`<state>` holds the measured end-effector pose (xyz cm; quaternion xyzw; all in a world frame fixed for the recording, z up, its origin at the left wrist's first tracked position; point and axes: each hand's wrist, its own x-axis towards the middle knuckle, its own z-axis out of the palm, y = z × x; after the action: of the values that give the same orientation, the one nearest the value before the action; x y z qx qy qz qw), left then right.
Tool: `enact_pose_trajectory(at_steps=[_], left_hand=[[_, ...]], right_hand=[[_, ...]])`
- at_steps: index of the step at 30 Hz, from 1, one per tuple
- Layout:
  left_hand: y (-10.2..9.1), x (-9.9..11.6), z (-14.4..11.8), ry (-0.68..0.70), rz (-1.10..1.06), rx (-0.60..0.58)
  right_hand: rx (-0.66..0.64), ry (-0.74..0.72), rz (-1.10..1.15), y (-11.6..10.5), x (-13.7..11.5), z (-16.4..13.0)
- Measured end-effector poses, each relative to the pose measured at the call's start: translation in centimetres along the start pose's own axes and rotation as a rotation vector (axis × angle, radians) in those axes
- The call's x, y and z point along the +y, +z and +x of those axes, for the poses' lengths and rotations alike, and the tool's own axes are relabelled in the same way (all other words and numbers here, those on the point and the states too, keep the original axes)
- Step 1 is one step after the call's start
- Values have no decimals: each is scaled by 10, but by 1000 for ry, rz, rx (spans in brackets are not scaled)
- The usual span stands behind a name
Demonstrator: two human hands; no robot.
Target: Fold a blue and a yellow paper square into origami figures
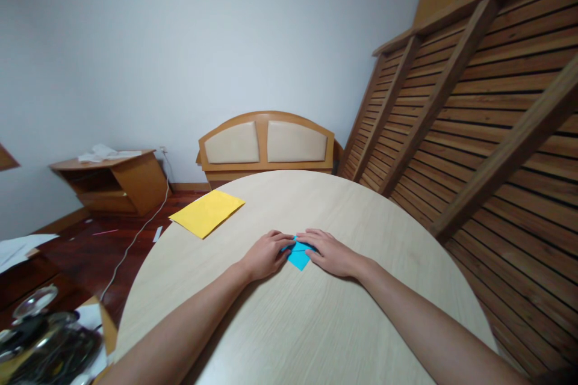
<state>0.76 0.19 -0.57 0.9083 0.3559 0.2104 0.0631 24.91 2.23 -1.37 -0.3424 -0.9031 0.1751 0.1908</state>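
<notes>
The left grip (267,256) and right grip (332,254) lie open, both touching the blue paper (300,259) between them on the surface (293,331); yellow paper (208,213) lies farther off, left of both.

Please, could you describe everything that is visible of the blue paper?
The blue paper is bright and apparently folded, with a dark line running across it and one corner pointing toward the person. It lies on the round table, touched at its sides by the left hand and the right hand, which partly cover it.
</notes>
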Motion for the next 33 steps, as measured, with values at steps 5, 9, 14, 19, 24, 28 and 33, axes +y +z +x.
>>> enact_pose_trajectory(at_steps=[5, 9, 14, 19, 24, 28, 33], left_hand=[[-1, 1, 0, -13, 9, 1], [-2, 3, 0, 6, 26, -11], [-3, 4, 0, -12, 38, -14], [0, 3, 0, -39, 79, -27], [2, 3, 0, -66, 119, -28], [2, 3, 0, -68, 112, -14], [0, 5, 0, -87, 126, -21]], right_hand=[[-8, -24, -22, -2, -2, -1], [-24, -35, -33, -4, -5, -2], [-21, -40, -39, -5, -6, -2], [-21, -33, -20, -5, -7, -2], [-17, -33, -6, -5, -8, -3], [-12, -43, 7, -6, -9, -3], [-12, -73, 16, -9, -13, -3]])
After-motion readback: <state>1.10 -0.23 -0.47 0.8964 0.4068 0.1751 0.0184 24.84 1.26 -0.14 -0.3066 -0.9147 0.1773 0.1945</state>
